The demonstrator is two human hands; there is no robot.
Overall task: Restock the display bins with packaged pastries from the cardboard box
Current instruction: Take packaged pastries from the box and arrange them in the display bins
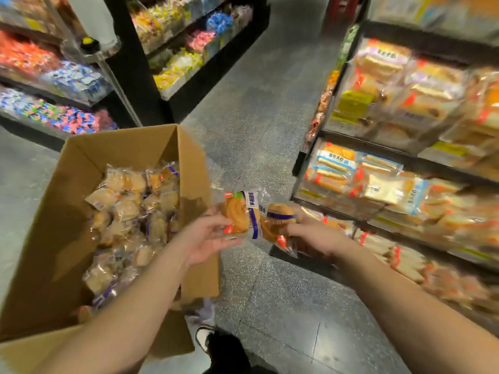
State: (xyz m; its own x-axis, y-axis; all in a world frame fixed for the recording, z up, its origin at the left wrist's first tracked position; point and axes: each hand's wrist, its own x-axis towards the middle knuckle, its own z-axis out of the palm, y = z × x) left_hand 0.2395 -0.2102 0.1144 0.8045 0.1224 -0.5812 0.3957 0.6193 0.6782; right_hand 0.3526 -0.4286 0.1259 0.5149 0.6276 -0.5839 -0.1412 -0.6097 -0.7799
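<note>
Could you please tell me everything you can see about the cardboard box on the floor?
The cardboard box is plain brown corrugated board, standing upright on the grey floor at the person's left, its top flaps open and splayed outward. It holds a loose heap of packaged pastries, clear wrappers with purple bands. The left forearm passes over its near corner; whether it touches is unclear. Neither hand is inside it.

Both hands [208, 238] [313, 233] hold pastry packs [243, 214] beside open box [129, 147].
</note>
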